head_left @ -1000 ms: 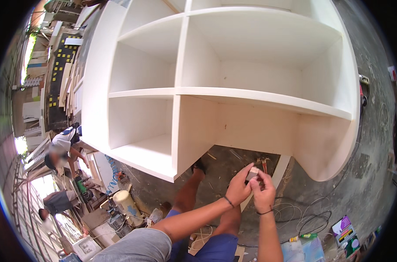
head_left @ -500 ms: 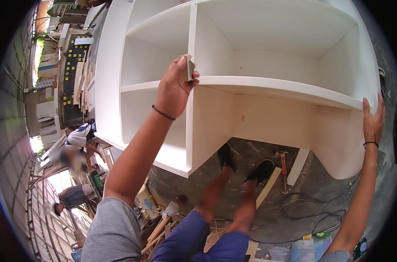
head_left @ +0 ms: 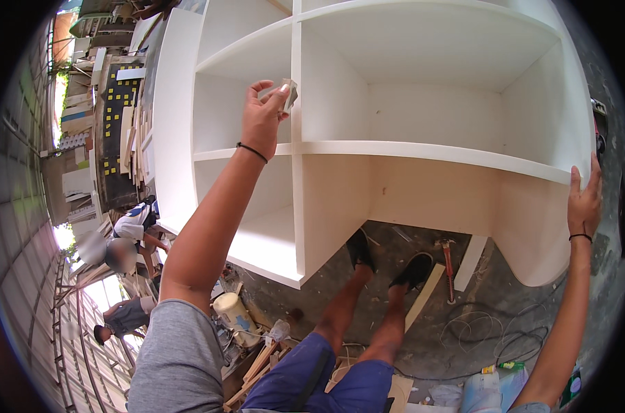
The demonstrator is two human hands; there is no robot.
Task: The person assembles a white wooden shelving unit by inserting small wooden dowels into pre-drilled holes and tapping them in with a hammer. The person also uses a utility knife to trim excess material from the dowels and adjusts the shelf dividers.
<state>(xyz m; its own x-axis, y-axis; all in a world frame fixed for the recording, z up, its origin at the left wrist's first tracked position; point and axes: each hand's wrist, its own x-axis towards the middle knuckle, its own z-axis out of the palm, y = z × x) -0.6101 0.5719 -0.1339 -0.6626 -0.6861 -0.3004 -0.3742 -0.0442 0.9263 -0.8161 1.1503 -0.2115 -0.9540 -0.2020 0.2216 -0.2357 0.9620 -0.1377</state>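
Observation:
A big white shelf unit point(head_left: 429, 148) with several open compartments fills the space before me. My left hand point(head_left: 261, 117) pinches a small grey-brown block point(head_left: 289, 96), which looks like a sanding block, between thumb and fingers. The block is beside the upright divider point(head_left: 297, 76), just above where a shelf meets it; whether it touches the divider I cannot tell. At the far right, my right hand point(head_left: 585, 203) rests on the unit's curved side panel point(head_left: 579, 131), its fingers stretched along the edge and holding nothing.
Below the unit, a red-handled hammer point(head_left: 449, 270), a white strip point(head_left: 470, 263) and a pale wood strip point(head_left: 424, 297) lie on the floor near my feet. Loose cables point(head_left: 494, 330) coil at right. A white bucket point(head_left: 234, 315) stands lower left; two people point(head_left: 130, 227) are beyond.
My left hand with the block has moved slightly up and left, off the shelf junction, and its fingers have loosened apart. My right hand stays on the side panel. The view has shifted a little.

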